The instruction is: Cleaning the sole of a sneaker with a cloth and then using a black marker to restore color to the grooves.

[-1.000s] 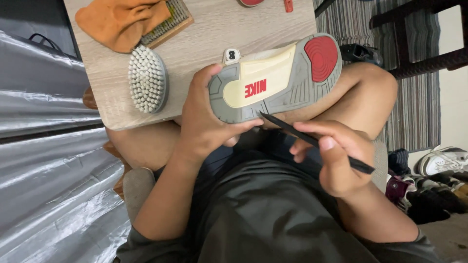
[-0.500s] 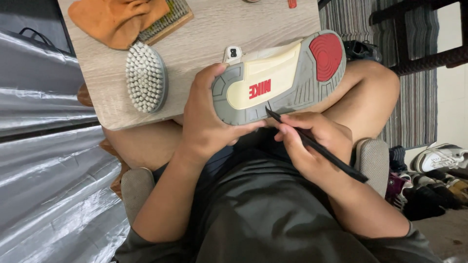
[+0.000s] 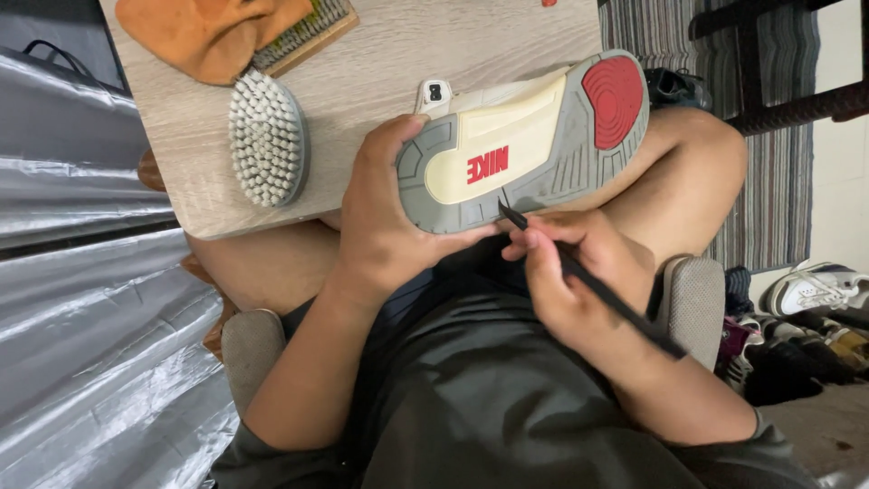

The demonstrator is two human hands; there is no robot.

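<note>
My left hand (image 3: 385, 222) grips a sneaker (image 3: 534, 136) by its heel end and holds it sole up over my lap. The sole is grey and cream with a red patch at the toe. My right hand (image 3: 579, 272) pinches a thin black stick tool (image 3: 588, 281) like a pen. Its tip touches the grey tread at the near edge of the sole, below the middle.
A small wooden table (image 3: 398, 54) stands beyond my knees. On it lie a white-bristled brush (image 3: 265, 138) with bristles up, an orange cloth (image 3: 213, 32) and a wooden brush (image 3: 308, 27) partly under it. Silver sheeting (image 3: 81, 299) hangs at left. Shoes (image 3: 815, 317) lie at right.
My right hand has moved up and left, bringing the black tool's tip from below the shoe onto the grey tread. The left hand keeps its hold on the sneaker.
</note>
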